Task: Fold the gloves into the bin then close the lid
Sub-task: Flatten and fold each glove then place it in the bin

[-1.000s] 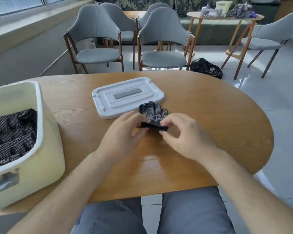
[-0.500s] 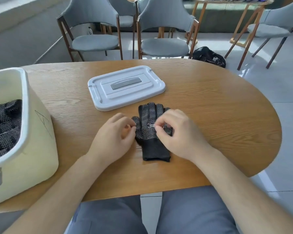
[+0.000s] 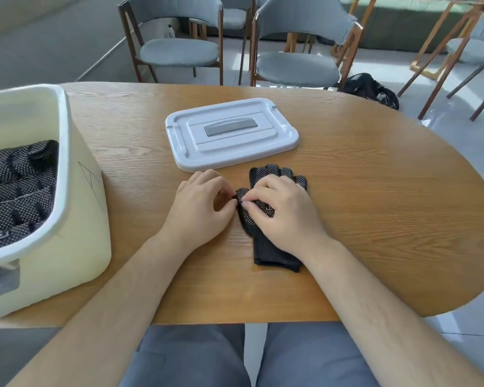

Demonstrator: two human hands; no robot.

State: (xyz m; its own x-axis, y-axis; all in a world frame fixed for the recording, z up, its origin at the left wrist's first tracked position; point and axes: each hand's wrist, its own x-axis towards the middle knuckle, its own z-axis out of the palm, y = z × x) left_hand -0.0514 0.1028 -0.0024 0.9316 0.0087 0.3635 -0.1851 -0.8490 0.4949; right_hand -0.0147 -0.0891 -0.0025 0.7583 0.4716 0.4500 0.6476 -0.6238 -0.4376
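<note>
Fingers (image 3: 264,185) of my right hand (image 3: 287,216) curl onto the glove (image 3: 274,252), pinching beside its thumb; my left hand (image 3: 201,210) pinches that thumb's tip. I record the glove flat on the counter (image 3: 375,205), cuff toward me, just short of the lid (image 3: 232,132). The bin (image 3: 76,219) stands left, uncovered, other gloves (image 3: 17,185) inside.

Black dotted glove (image 3: 274,248) flat on table (image 3: 375,208), both hands pinching its thumb

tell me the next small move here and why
Probably fold the thumb of the glove inward across its palm: it lies flat and unfolded on the table, and the left hand and right hand both pinch that thumb.
</note>
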